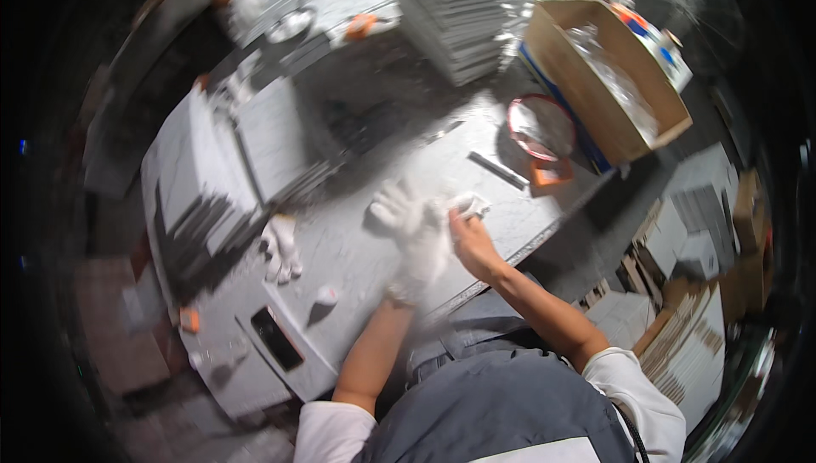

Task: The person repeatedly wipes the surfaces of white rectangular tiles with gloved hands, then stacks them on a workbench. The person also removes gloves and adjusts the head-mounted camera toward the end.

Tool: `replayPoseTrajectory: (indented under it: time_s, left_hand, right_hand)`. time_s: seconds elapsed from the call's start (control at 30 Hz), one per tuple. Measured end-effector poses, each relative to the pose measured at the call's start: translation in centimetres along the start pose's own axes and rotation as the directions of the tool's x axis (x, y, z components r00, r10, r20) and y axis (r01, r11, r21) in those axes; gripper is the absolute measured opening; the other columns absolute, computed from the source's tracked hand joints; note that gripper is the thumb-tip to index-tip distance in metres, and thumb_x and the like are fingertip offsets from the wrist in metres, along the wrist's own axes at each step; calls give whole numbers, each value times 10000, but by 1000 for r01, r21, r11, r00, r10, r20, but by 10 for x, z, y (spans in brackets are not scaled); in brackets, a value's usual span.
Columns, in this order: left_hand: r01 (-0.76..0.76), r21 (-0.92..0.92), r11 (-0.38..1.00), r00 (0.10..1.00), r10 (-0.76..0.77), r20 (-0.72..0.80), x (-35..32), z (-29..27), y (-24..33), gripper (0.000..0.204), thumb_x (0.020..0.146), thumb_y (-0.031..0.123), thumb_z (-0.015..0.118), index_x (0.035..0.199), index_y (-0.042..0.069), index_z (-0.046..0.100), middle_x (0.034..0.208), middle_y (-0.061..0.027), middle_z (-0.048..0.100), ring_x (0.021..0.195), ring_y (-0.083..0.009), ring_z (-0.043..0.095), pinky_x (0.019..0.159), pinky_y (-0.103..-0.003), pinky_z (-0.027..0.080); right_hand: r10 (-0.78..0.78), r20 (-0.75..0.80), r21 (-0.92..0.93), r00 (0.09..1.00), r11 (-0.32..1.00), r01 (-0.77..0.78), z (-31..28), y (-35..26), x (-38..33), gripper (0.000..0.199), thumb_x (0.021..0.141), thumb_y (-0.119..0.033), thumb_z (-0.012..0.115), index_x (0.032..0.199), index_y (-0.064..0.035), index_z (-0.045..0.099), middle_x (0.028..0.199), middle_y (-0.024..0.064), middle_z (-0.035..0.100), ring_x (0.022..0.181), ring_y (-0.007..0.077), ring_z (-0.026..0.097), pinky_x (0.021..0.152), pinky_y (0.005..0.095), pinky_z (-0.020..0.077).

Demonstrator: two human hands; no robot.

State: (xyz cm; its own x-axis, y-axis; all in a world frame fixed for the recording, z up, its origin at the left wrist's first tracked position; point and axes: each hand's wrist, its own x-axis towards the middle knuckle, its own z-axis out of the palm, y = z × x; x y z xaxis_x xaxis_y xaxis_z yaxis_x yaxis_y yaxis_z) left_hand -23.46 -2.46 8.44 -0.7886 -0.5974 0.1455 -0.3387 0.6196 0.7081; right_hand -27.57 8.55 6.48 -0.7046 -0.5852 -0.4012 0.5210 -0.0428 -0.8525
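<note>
1 dark phone lies at the near left of the worktop, beside the left forearm; a careless elbow could push it. A little farther is a small white object, maybe a cup, whose content I cannot see. Then come the 2 hands. The left hand wears a white glove, which is above the worktop, near its front edge. Its grip is apart, fingers spread, with nothing seen in it. The right hand is bare, its fingers bent at a blurred white piece beside the glove; whether this grip is clamped on it, I cannot tell. In my judgement, a hard pull could stretch or tear the cloth, and a slab edge could scratch the bare skin. To the left lies a loose glove. Beyond the hands, a dark bar lies flat. Next is a red-rimmed round container, with something pale inside, too unclear to name. Beside it, an open cardboard box holds crumpled clear plastic; a bump could shift it. Farther, a tall stack of slabs could slide if pushed unevenly.
</note>
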Motion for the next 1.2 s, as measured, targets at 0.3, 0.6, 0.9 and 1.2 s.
replayPoseTrajectory:
  time_s: [0.3,0.6,0.9,1.2]
  left_hand:
    - [386,-922,-38,920,-60,387,-47,-55,5,736,1049,596,260,1601,113,197,1649,-87,228,1489,-187,217,1206,-300,181]
    - [50,-893,-448,970,-191,150,-80,-22,16,615,1059,458,397,1573,135,299,1615,-58,300,1429,-204,335,1188,-343,262]
    - [532,-629,-567,820,161,548,-175,-95,-8,555,1036,338,529,1475,18,414,1389,-195,565,1279,-336,563,1131,-450,415]
    - [749,339,570,637,-476,-607,-186,-205,-240,638,841,324,771,1372,67,528,1369,-192,549,1215,-374,520,1090,-459,356]
  right_hand:
    - [-92,257,6,962,996,94,13,20,12,428,1086,-306,385,1259,39,570,1064,94,631,928,150,579,750,312,487]
    - [-254,96,3,962,967,255,19,-58,48,201,1070,-229,521,1059,-41,590,853,31,593,823,95,524,776,252,425]
    - [-340,-164,268,926,888,373,-12,-160,54,182,1064,-282,536,1021,-107,559,707,-89,437,555,-9,360,480,154,301]
    - [-40,229,208,973,978,-9,-27,-105,16,175,1076,-267,511,1038,-108,573,713,-56,447,518,24,338,448,184,268]
